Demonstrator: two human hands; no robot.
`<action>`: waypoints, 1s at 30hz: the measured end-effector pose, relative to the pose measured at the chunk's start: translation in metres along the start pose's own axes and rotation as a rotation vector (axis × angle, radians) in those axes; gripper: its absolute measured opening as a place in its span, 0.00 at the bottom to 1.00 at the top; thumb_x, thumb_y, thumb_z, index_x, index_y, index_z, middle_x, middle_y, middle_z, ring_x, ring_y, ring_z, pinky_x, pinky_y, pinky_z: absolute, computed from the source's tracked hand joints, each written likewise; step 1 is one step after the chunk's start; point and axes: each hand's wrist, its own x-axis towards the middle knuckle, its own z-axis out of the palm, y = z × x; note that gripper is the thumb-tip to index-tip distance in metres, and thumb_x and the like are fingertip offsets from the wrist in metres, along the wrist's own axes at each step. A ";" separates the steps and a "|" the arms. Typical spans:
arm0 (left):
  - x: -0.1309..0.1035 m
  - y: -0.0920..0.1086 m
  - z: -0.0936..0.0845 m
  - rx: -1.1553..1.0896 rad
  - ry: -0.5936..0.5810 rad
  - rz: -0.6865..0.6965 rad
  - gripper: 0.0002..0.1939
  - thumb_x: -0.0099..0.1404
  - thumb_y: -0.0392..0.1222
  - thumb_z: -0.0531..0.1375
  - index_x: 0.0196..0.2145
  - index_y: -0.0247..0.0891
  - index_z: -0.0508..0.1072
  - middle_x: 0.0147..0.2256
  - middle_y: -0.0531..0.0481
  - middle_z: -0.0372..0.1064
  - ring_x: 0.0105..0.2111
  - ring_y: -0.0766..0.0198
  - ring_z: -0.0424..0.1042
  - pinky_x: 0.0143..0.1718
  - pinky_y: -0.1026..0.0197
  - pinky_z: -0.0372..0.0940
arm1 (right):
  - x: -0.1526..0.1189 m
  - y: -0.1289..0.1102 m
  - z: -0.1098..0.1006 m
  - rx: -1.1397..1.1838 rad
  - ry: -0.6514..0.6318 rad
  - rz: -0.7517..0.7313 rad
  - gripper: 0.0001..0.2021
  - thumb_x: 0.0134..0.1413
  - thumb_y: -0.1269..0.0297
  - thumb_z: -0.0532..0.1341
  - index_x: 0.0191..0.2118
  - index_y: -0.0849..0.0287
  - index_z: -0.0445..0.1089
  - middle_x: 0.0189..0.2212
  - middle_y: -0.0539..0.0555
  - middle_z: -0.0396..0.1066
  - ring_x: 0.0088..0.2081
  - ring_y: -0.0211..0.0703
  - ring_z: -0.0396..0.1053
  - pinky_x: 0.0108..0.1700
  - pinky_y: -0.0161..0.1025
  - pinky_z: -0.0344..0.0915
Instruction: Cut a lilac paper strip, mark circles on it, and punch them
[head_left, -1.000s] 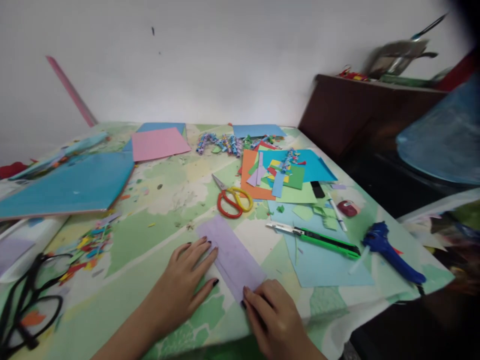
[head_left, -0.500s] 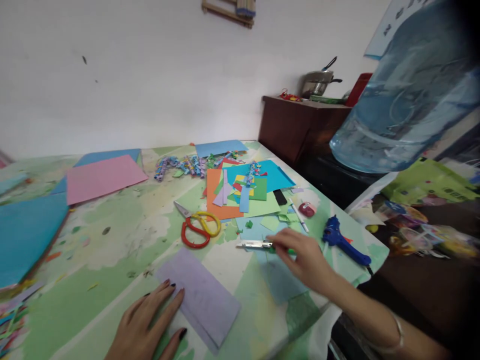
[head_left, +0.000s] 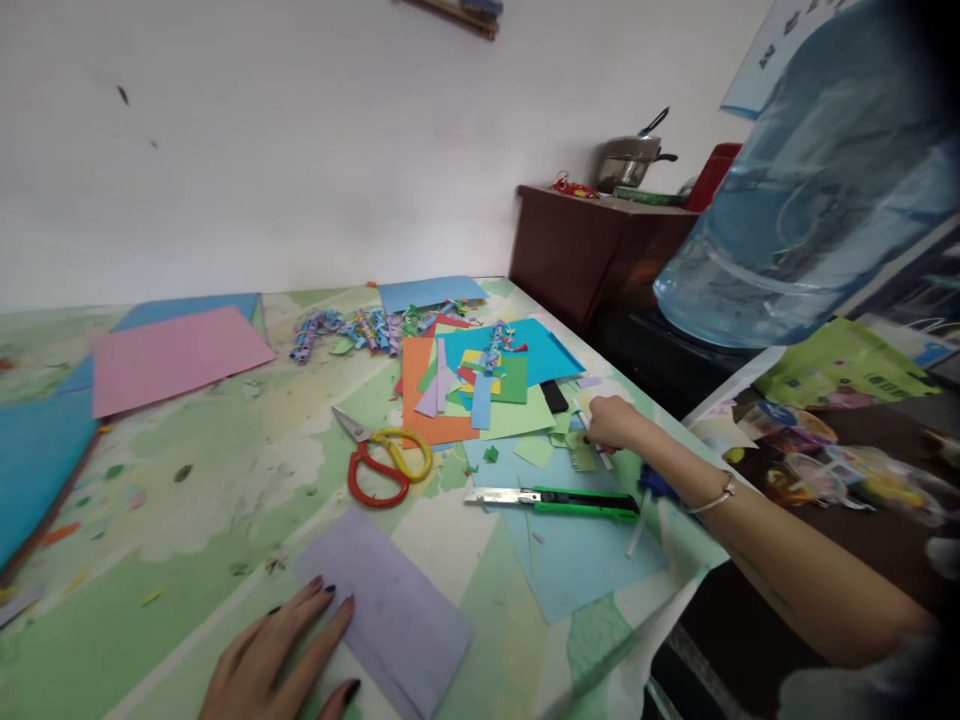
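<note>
My left hand lies with fingers stretched out on the left edge of a folded purple paper. At the right side of the table, my right hand has its fingers closed on a white pen, whose ends stick out on both sides. Below that hand lies a green utility knife, blade pointing left, on light-blue paper. Scissors with one red and one yellow handle rest left of the knife. My right forearm mostly hides a blue glue gun.
Coloured sheets and scraps pile up in the middle, with rolled paper pieces behind. Pink paper and blue paper lie left. A large water bottle stands beyond the table's right edge, near a brown cabinet.
My right hand has left the utility knife, which now lies on the table, and has moved up and right onto the pen. My left hand stays on the purple paper.
</note>
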 end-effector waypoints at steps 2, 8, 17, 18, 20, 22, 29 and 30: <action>0.004 0.004 -0.006 -0.010 -0.024 -0.019 0.27 0.62 0.47 0.56 0.58 0.41 0.61 0.55 0.40 0.62 0.53 0.50 0.63 0.49 0.52 0.59 | -0.003 0.000 0.001 0.002 -0.015 0.015 0.15 0.59 0.59 0.58 0.45 0.65 0.67 0.41 0.57 0.69 0.39 0.40 0.70 0.41 0.42 0.69; 0.017 0.017 -0.026 0.028 -0.087 -0.063 0.24 0.63 0.45 0.56 0.56 0.38 0.63 0.53 0.41 0.64 0.54 0.52 0.62 0.51 0.53 0.58 | -0.027 0.008 -0.018 0.074 0.104 0.007 0.14 0.55 0.65 0.56 0.21 0.65 0.69 0.20 0.59 0.70 0.26 0.43 0.69 0.31 0.38 0.62; 0.049 0.017 -0.048 0.038 -0.275 0.043 0.18 0.65 0.46 0.53 0.46 0.30 0.71 0.41 0.37 0.71 0.45 0.48 0.69 0.47 0.45 0.63 | -0.091 -0.092 0.021 1.449 -0.103 -0.564 0.07 0.52 0.60 0.59 0.33 0.56 0.61 0.27 0.52 0.72 0.27 0.40 0.68 0.33 0.38 0.64; 0.051 0.017 -0.048 0.041 -0.267 0.060 0.17 0.65 0.45 0.53 0.44 0.30 0.71 0.39 0.37 0.71 0.43 0.48 0.69 0.46 0.45 0.64 | -0.096 -0.110 0.029 1.590 -0.175 -0.577 0.08 0.51 0.61 0.60 0.34 0.56 0.60 0.26 0.52 0.73 0.27 0.39 0.68 0.33 0.38 0.64; 0.053 0.016 -0.046 0.043 -0.245 0.085 0.15 0.64 0.43 0.53 0.41 0.30 0.72 0.37 0.37 0.71 0.41 0.48 0.70 0.42 0.45 0.66 | -0.102 -0.143 0.040 1.755 -0.276 -0.639 0.10 0.50 0.65 0.62 0.37 0.57 0.60 0.27 0.53 0.73 0.28 0.38 0.68 0.33 0.37 0.63; 0.053 0.017 -0.043 0.038 -0.207 0.084 0.14 0.64 0.42 0.52 0.39 0.30 0.72 0.36 0.37 0.71 0.40 0.48 0.71 0.39 0.46 0.68 | -0.103 -0.168 0.045 1.819 -0.351 -0.723 0.11 0.49 0.69 0.61 0.40 0.59 0.62 0.29 0.54 0.72 0.27 0.36 0.66 0.32 0.35 0.61; 0.044 0.021 -0.038 -0.012 -0.149 -0.001 0.18 0.64 0.44 0.54 0.43 0.26 0.73 0.44 0.30 0.70 0.45 0.42 0.70 0.41 0.45 0.70 | -0.088 -0.203 0.065 1.732 -0.275 -0.700 0.04 0.54 0.67 0.57 0.30 0.61 0.64 0.19 0.48 0.59 0.20 0.31 0.51 0.24 0.33 0.48; 0.043 0.020 -0.038 -0.019 -0.148 -0.009 0.18 0.64 0.43 0.54 0.43 0.26 0.73 0.45 0.29 0.69 0.45 0.42 0.70 0.42 0.44 0.70 | -0.086 -0.204 0.069 1.686 -0.248 -0.705 0.07 0.56 0.64 0.56 0.29 0.61 0.64 0.18 0.47 0.59 0.19 0.31 0.50 0.23 0.33 0.46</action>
